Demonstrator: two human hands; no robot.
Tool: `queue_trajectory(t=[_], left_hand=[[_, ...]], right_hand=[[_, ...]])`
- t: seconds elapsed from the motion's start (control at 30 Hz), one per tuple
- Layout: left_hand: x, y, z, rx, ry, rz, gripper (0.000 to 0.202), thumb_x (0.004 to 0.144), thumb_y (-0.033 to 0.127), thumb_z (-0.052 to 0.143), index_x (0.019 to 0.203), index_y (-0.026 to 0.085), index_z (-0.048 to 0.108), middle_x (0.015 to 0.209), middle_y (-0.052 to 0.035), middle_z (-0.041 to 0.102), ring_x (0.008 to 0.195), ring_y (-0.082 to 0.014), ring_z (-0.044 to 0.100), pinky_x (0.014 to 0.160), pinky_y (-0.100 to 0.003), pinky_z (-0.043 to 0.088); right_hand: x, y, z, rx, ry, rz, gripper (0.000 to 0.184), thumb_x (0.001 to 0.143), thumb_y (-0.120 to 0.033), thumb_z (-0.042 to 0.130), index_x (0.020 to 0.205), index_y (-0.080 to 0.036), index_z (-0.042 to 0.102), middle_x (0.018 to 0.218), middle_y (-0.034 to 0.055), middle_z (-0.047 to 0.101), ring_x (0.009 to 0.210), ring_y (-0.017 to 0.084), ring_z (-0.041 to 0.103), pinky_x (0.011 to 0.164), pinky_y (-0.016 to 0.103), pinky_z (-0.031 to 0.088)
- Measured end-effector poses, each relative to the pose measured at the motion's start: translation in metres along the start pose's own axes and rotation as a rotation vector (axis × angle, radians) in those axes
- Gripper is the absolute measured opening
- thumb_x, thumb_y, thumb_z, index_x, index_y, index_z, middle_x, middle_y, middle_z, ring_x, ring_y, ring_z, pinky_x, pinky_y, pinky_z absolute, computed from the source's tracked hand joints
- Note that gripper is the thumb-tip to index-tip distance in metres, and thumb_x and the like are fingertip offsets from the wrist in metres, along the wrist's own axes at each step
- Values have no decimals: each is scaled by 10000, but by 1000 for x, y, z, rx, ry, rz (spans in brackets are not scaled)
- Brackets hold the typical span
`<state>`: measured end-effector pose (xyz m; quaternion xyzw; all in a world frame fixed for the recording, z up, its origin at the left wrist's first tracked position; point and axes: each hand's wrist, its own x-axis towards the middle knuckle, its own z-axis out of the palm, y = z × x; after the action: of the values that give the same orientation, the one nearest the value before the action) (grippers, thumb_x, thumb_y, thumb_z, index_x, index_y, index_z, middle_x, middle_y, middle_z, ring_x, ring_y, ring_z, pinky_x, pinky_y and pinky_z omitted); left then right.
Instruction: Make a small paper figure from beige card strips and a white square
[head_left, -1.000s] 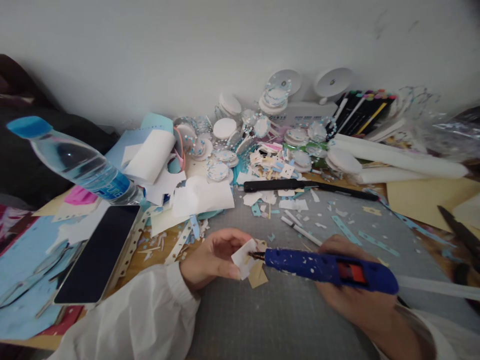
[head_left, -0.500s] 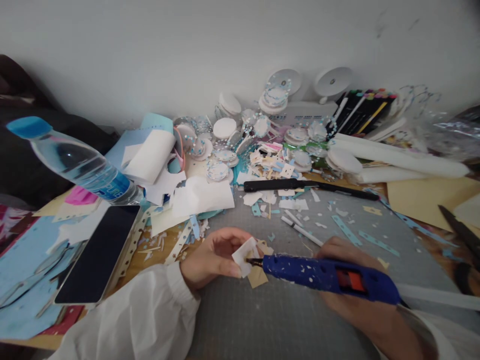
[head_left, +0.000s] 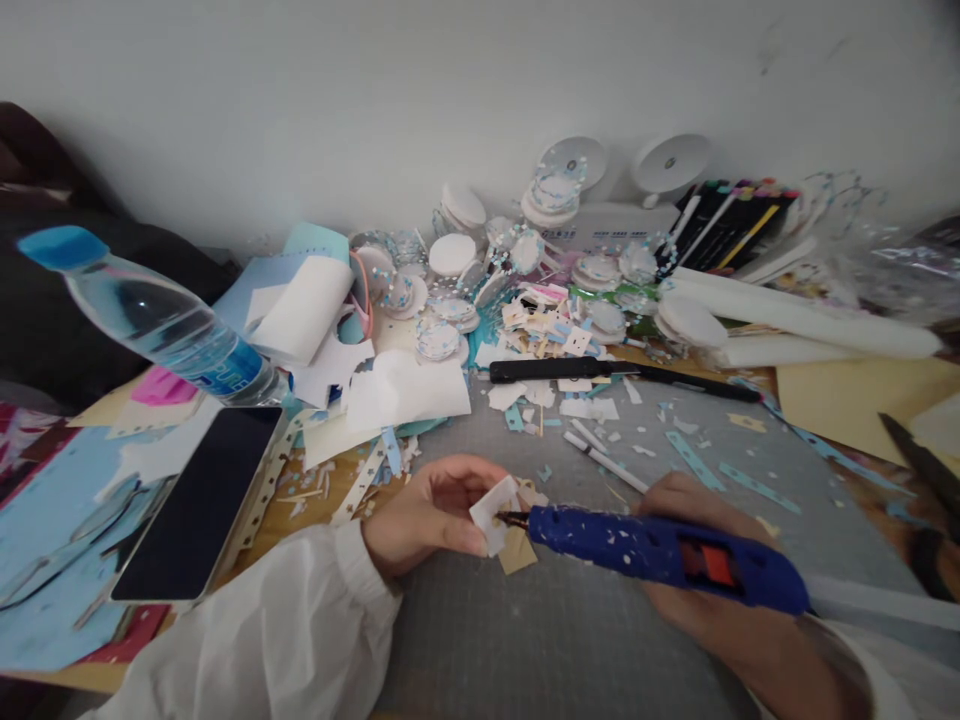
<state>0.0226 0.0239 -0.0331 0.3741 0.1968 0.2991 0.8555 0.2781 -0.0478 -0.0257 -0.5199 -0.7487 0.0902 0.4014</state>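
Observation:
Between the thumb and fingers of my left hand (head_left: pixel 435 520) is a small white piece of paper (head_left: pixel 491 505), tilted up. My right hand (head_left: pixel 697 560) is wrapped around a blue hot glue gun (head_left: pixel 622 545) with a red-orange window in its side and white specks on its body. The gun's dark nozzle (head_left: pixel 515 519) points left and meets the face of the white piece, or nearly so. Just below, a tan square of paper (head_left: pixel 517 552) shows under the nozzle. The fingers of my right hand are partly hidden behind the gun.
A grey cutting mat (head_left: pixel 570 640) strewn with paper scraps lies under my hands. Across its back lies a black craft knife (head_left: pixel 551 370). To the left are a phone (head_left: pixel 199 505) and a tilted water bottle (head_left: pixel 165 325); round white bead-trimmed pieces (head_left: pixel 442 338) crowd the wall side.
The view has shifted very slightly. Both hands, the white paper piece and the glue gun keep nearly the same pose, with the nozzle still at the paper.

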Motion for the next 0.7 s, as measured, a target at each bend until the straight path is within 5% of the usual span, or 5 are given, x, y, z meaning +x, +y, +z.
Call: queue_trajectory(t=[0.33,0.7], left_hand=[[0,-1,0,-24,-42,35,457,552,229,879,976,216,711,937,-26,742,870,-156,667,778,-252,473],[-1,-2,-2,-3,47,28,492,473,251,908,928,201,727,886,-34,743,785,-163,668,709,-238,469]], right_hand=[[3,3,-6,3,2,-48,202,686,-316,664,849,-236,577,724,26,643,633,201,651,496,291,485],[-2,5,-1,-69,103,-14,180,681,-230,651,837,-235,561,753,20,625,651,185,630,530,293,474]])
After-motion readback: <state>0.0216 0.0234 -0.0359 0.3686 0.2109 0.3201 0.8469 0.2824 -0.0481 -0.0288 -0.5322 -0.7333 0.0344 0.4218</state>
